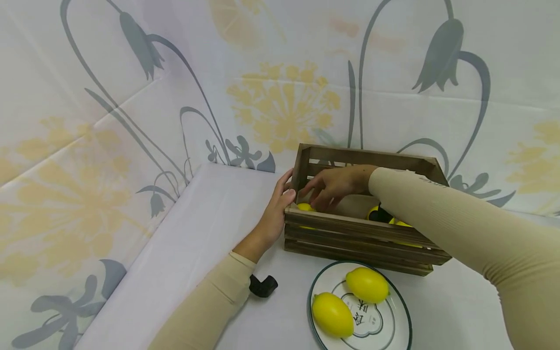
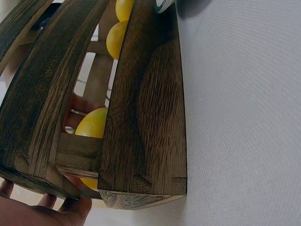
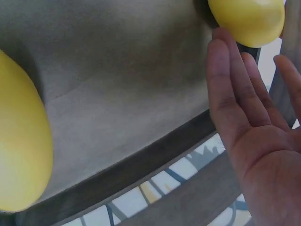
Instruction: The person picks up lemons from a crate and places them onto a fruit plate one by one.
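Inside a slatted wooden crate [image 1: 354, 233], my right hand [image 1: 334, 187] reaches down at the left end. In the right wrist view its fingers [image 3: 225, 89] are extended, their tips beside or touching a lemon [image 3: 247, 21], and nothing is gripped. That end's lemon [image 2: 94, 123] also shows between the slats in the left wrist view. My left hand [image 1: 276, 206] rests against the crate's outer left end, fingertips and thumb touching the wood. Towards the crate's right end lie more yellow fruit [image 2: 116, 40] and a black-and-yellow thing [image 1: 375, 214], partly hidden by my right sleeve.
In front of the crate, a white plate [image 1: 395, 311] with a dark green rim bears two lemons [image 1: 367, 285]. A black, pipe-shaped thing [image 1: 264, 286] lies beside my left sleeve. Patterned cloth [image 1: 280, 97] hangs behind the crate and to the left.
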The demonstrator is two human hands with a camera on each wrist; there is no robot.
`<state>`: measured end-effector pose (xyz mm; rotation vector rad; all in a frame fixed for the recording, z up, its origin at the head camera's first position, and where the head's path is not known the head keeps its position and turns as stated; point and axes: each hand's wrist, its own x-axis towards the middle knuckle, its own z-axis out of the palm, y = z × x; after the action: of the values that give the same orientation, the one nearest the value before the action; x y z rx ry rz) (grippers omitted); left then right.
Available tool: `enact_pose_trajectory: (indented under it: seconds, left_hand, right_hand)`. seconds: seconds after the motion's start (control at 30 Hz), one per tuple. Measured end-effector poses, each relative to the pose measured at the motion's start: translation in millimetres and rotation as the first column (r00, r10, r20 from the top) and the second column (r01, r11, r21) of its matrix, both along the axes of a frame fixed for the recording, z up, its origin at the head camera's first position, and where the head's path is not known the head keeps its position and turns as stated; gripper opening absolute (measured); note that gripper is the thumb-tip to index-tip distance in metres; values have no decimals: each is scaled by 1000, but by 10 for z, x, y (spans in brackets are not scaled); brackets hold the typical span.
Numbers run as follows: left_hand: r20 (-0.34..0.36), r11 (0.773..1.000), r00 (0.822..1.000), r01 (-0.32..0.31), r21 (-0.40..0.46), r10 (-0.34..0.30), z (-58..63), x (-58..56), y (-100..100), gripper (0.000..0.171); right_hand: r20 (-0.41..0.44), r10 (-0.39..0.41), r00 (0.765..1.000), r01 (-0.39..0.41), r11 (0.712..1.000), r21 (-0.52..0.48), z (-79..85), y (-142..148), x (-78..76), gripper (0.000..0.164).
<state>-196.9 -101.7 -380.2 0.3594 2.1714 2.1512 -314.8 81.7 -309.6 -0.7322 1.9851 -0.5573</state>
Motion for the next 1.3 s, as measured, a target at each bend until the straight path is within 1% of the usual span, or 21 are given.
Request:
enact_pose_trajectory:
  seconds: [0.2, 0.3, 0.43, 0.63, 0.73, 0.93, 1.3]
  left_hand:
    - [-5, 1000, 1000, 6, -6, -6, -6, -5, -8, 62]
    - [-3, 1000, 1000, 0, -18, 0, 2, 2, -12, 63]
    - [-4, 999, 1000, -15, -44, 15, 13, 12, -9, 63]
    - [-5, 998, 1000, -19, -58, 19, 11, 15, -10, 63]
    - [-4, 998, 1000, -17, -53, 17, 8, 13, -6, 63]
    - [-9, 999, 1000, -16, -50, 15, 4, 15, -10, 62]
    - [-5, 999, 1000, -17, -51, 17, 12, 17, -10, 61]
  right_hand:
    - [26, -7, 1000, 6, 1000, 24, -25, -54, -1, 63]
    - [30, -5, 1000, 4, 999, 36, -36, -77, 5, 62]
    - [4, 22, 1000, -22, 998, 57, -58, -87, 24, 58]
    - [-4, 47, 999, -47, 996, 77, -106, -94, 24, 64]
    - [3, 46, 999, -46, 996, 80, -113, -95, 27, 65]
    - [-15, 40, 999, -39, 996, 77, -121, -109, 44, 67]
    - [-7, 11, 1000, -11, 999, 48, -159, -125, 46, 64]
